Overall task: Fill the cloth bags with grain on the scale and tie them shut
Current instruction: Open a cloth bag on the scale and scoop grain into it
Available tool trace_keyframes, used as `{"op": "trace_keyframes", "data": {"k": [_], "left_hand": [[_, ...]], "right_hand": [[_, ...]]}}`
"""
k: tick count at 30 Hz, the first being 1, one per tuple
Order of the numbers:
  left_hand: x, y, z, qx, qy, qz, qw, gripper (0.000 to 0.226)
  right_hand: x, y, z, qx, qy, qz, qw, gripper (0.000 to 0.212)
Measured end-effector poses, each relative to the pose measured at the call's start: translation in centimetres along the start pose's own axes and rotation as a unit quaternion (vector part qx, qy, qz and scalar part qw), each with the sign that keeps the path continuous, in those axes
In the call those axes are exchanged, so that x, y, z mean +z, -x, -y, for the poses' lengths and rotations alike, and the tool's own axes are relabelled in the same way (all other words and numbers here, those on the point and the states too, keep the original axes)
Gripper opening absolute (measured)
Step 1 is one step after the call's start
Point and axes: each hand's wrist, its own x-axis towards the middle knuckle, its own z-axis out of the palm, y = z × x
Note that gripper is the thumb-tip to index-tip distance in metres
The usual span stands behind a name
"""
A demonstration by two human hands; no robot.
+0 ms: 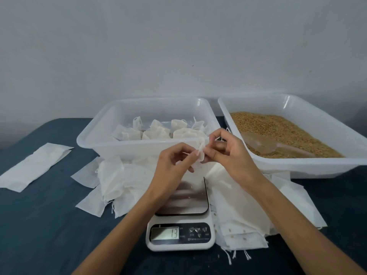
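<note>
Both hands meet above a white kitchen scale (pixel 180 235) whose display reads 13. My left hand (pixel 172 165) and my right hand (pixel 226 153) pinch the gathered top of a small white cloth bag (pixel 201 153) between their fingertips. The bag's body is mostly hidden behind my hands, above the scale's steel platform (pixel 190 197). Brown grain (pixel 278 130) fills the white tub (pixel 297 167) on the right, with a clear plastic scoop (pixel 264 144) lying in it. The white tub (pixel 123 147) behind the scale holds several tied bags (pixel 156 130).
Flat cloth bags lie in loose heaps left (pixel 119 181) and right (pixel 248 211) of the scale, some with drawstrings trailing. A single flat bag (pixel 33 165) lies far left on the dark blue tabletop (pixel 39 225). A pale wall stands behind.
</note>
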Motion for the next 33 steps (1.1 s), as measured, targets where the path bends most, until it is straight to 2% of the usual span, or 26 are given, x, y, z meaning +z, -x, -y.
{"op": "trace_keyframes", "data": {"k": [2, 5, 7, 11, 14, 16, 20, 22, 24, 27, 29, 31, 33], "left_hand": [[0.0, -0.1, 0.1, -0.013, 0.020, -0.024, 0.999, 0.014], [0.1, 0.0, 0.2, 0.002, 0.011, -0.066, 0.998, 0.017], [0.1, 0.2, 0.2, 0.024, -0.007, -0.067, 0.997, 0.017], [0.5, 0.5, 0.2, 0.081, -0.092, -0.031, 0.992, 0.008], [0.5, 0.6, 0.4, 0.089, -0.130, -0.035, 0.987, 0.007], [0.4, 0.6, 0.2, 0.063, -0.108, -0.055, 0.991, 0.010], [0.1, 0.3, -0.5, -0.014, 0.012, -0.070, 0.997, 0.004], [0.0, 0.3, -0.3, -0.031, 0.051, -0.056, 0.997, 0.012], [0.0, 0.4, -0.3, -0.036, 0.072, -0.056, 0.995, 0.019], [0.0, 0.2, -0.4, -0.030, 0.075, -0.069, 0.994, 0.023], [0.0, 0.2, -0.5, -0.025, 0.077, -0.067, 0.994, 0.022], [0.1, 0.3, -0.4, -0.023, 0.082, -0.062, 0.994, 0.022], [0.2, 0.3, -0.4, -0.022, 0.079, -0.062, 0.995, 0.023]], "right_hand": [[0.0, 0.0, -0.2, -0.037, 0.078, -0.016, 0.996, 0.010], [0.4, 0.3, -0.7, -0.078, 0.216, -0.056, 0.972, 0.028], [0.8, 0.5, -0.9, -0.088, 0.253, -0.064, 0.961, 0.029], [1.2, 0.4, -0.5, -0.017, 0.153, -0.025, 0.988, 0.016], [0.9, 0.3, -0.4, -0.032, 0.143, -0.041, 0.988, 0.018], [0.5, 0.2, -0.4, -0.031, 0.093, -0.064, 0.993, 0.017], [0.0, 0.1, 0.0, 0.018, 0.008, -0.095, 0.995, 0.020], [0.1, 0.0, 0.1, 0.006, 0.015, -0.100, 0.995, 0.021], [0.1, 0.0, -0.1, -0.026, 0.070, -0.119, 0.990, 0.021], [-0.2, 0.0, -0.8, -0.063, 0.177, -0.189, 0.964, 0.013], [-0.2, 0.0, -0.8, -0.092, 0.208, -0.219, 0.949, 0.011], [-0.1, 0.1, -0.6, -0.115, 0.200, -0.218, 0.948, 0.010], [0.0, 0.3, -0.5, -0.098, 0.162, -0.174, 0.966, 0.010]]}}
